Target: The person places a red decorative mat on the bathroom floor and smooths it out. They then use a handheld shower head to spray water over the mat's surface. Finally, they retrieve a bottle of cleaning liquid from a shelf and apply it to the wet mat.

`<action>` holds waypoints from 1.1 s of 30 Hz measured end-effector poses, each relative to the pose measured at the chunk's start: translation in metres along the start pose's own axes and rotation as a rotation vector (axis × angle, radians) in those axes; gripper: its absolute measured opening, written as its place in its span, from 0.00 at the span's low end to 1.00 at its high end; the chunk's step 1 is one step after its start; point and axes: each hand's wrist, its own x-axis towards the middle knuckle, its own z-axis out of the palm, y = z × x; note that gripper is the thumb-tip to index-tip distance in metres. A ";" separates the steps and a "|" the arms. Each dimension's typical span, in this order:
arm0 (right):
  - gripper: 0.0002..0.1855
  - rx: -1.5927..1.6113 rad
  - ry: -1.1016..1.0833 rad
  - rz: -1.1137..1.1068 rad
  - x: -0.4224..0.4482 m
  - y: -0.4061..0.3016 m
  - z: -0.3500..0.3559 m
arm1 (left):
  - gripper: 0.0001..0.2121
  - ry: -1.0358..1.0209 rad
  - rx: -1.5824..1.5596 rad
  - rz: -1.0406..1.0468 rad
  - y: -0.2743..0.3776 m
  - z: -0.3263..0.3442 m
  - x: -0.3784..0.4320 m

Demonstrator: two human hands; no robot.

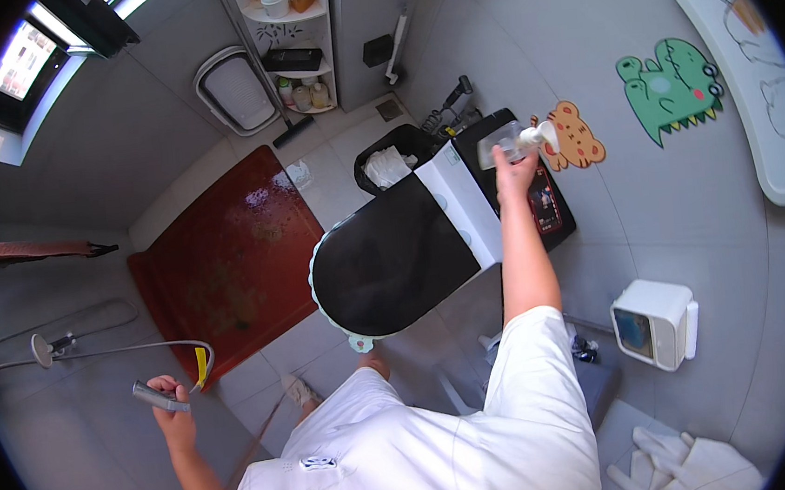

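Observation:
My left hand [171, 408] is closed around a grey handheld shower head [161, 397], whose hose with a yellow tag runs to the wall at the left. My right hand [518, 174] grips a clear pump bottle [504, 144] with a white pump top, over the black tank of the toilet. The toilet's black lid [394, 259] is down, with a pale scalloped edging around its rim. A phone [543, 200] with a lit screen lies on the tank, beside my right forearm.
A wet red shower mat [240, 265] covers the floor at the left. Behind the toilet stand a black waste bin [411, 142] and a wall sprayer [457, 91]. A squeegee [293, 132] leans by a corner shelf [294, 36] of bottles. A white paper holder [651, 324] hangs at the right.

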 end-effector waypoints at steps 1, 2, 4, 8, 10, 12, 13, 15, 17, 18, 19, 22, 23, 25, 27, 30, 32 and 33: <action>0.48 -0.064 0.031 -0.003 0.021 0.013 0.006 | 0.10 -0.008 0.018 -0.008 -0.001 0.003 0.001; 0.48 0.023 0.040 0.012 0.044 0.030 0.007 | 0.10 -0.005 0.008 -0.017 0.000 0.008 0.005; 0.47 0.198 0.048 0.059 0.065 0.047 0.020 | 0.10 0.013 0.004 -0.046 0.005 0.014 0.008; 0.43 0.135 0.057 0.158 0.086 0.058 0.028 | 0.10 0.031 0.048 -0.062 0.006 0.018 0.021; 0.42 0.170 0.094 0.189 0.087 0.053 0.030 | 0.10 0.051 0.036 -0.079 0.010 0.020 0.028; 0.41 0.242 0.120 0.245 0.085 0.046 0.030 | 0.10 0.040 0.055 -0.062 0.011 0.018 0.032; 0.41 0.226 0.119 0.256 0.082 0.042 0.032 | 0.10 0.037 0.063 -0.054 0.011 0.016 0.033; 0.42 0.196 0.123 0.272 0.081 0.036 0.032 | 0.10 0.038 0.080 -0.057 0.011 0.012 0.034; 0.45 0.213 0.092 0.286 0.083 0.033 0.029 | 0.10 0.037 0.072 -0.054 0.012 0.009 0.036; 0.47 0.202 0.103 0.302 0.084 0.035 0.026 | 0.10 0.033 0.055 -0.049 0.013 0.009 0.038; 0.48 0.190 0.113 0.319 0.084 0.039 0.023 | 0.10 0.027 0.037 -0.046 0.012 0.009 0.040; 0.52 0.134 0.155 0.400 0.083 0.039 0.021 | 0.10 0.037 0.009 -0.050 0.009 0.007 0.043; 0.53 0.139 0.141 0.421 0.082 0.036 0.018 | 0.09 0.030 0.003 -0.058 0.009 0.005 0.043; 0.54 0.093 0.140 0.464 0.079 0.022 0.017 | 0.09 0.019 -0.009 -0.068 0.008 0.002 0.044; 0.54 0.015 0.152 0.492 0.077 0.006 0.016 | 0.09 0.009 0.013 -0.051 0.002 -0.006 0.045; 0.55 -0.001 0.126 0.462 0.072 -0.013 0.017 | 0.09 0.005 0.023 -0.019 -0.006 -0.016 0.048; 0.54 -0.031 0.144 0.415 0.070 -0.019 0.017 | 0.09 0.010 0.015 -0.004 -0.009 -0.020 0.050; 0.53 -0.053 0.159 0.392 0.069 -0.016 0.020 | 0.09 0.015 0.011 -0.001 -0.010 -0.021 0.053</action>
